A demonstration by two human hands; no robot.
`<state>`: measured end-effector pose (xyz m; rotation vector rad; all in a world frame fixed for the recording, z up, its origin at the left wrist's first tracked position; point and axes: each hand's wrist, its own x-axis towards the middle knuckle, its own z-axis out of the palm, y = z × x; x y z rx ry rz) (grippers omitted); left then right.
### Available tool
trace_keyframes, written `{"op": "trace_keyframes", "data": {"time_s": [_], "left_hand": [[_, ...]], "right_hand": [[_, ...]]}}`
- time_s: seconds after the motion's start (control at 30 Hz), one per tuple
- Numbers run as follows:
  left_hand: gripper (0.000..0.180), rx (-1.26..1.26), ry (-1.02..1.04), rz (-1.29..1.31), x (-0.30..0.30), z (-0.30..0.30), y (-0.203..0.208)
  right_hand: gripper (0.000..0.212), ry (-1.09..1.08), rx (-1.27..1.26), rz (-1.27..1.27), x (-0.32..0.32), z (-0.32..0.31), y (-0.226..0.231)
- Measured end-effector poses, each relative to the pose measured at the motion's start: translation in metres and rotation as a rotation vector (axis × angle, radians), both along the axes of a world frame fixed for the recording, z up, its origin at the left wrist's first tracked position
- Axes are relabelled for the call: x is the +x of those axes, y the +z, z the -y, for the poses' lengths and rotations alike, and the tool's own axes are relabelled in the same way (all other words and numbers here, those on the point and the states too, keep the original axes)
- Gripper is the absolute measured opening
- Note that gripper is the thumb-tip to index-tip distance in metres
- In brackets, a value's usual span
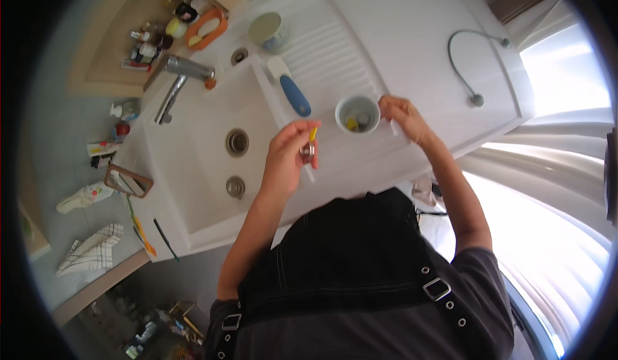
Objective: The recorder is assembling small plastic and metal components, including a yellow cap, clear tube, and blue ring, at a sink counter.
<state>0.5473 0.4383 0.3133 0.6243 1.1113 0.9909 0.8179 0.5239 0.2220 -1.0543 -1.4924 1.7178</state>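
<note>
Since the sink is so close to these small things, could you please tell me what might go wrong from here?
The small yellow-and-metal item in the left hand could slip and drop into the sink, perhaps toward the drain. The right hand is at the side of the cup, so a knock might spill the small contents.

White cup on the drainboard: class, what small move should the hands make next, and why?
Probably carry the small metal-and-yellow item rightward over the cup. The left hand holds it just left of the cup, the right hand seems to grip the cup's right side, and something yellow already lies inside.
</note>
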Motion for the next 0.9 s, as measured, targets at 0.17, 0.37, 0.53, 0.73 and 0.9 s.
{"op": "trace_keyframes", "data": {"time_s": [0.17,0.37,0.53,0.73,0.9], "left_hand": [[0.023,0.003,0.023,-0.005,0.000,-0.010,-0.013],[0.020,-0.060,0.095,-0.019,0.004,-0.015,-0.020],[0.020,-0.093,0.158,-0.042,-0.002,-0.017,-0.027],[0.021,-0.106,0.218,-0.114,-0.005,-0.020,-0.024],[0.021,-0.107,0.224,-0.162,-0.004,-0.025,-0.021]], "right_hand": [[0.036,0.034,-0.008,0.212,0.006,-0.016,0.029],[0.017,-0.460,0.481,0.208,0.028,-0.150,0.010],[0.027,-0.733,0.706,0.322,0.019,-0.302,0.003],[0.057,-1.028,0.734,0.701,0.025,-0.442,0.003],[0.059,-0.957,0.566,0.627,0.032,-0.473,0.004]]}}
